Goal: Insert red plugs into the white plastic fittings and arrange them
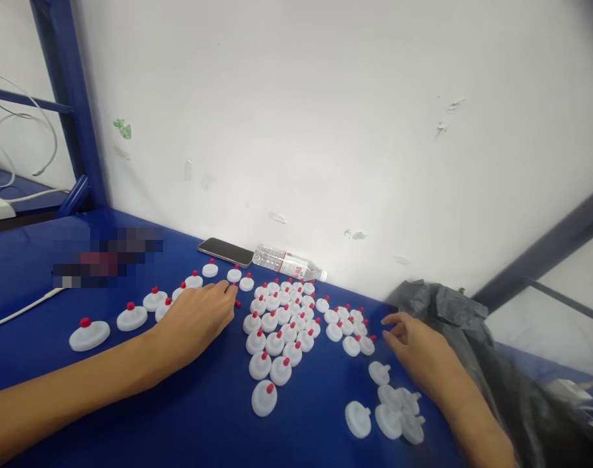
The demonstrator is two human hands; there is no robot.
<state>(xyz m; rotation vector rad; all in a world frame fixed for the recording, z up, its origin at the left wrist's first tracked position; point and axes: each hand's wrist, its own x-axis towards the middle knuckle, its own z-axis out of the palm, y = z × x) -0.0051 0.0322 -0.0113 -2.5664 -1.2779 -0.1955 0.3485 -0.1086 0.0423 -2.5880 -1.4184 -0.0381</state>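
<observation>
Several white round discs with red caps [277, 328] stand in rows on the blue table [208, 416]. My left hand [195, 320] lies palm down among them, its fingertips pinched at a small red cap beside a disc. My right hand [420, 354] rests on the table to the right, fingers slightly curled and apart, with nothing in them, next to the capped discs. Several white discs without caps [391, 409] lie in a loose bunch just left of my right wrist.
A phone [225, 251] and a lying water bottle [289, 262] sit against the white wall. A dark plastic bag [476, 351] bulges at the right. A white cable [23, 311] runs in from the left. Blue frame posts [67, 97] stand left and right.
</observation>
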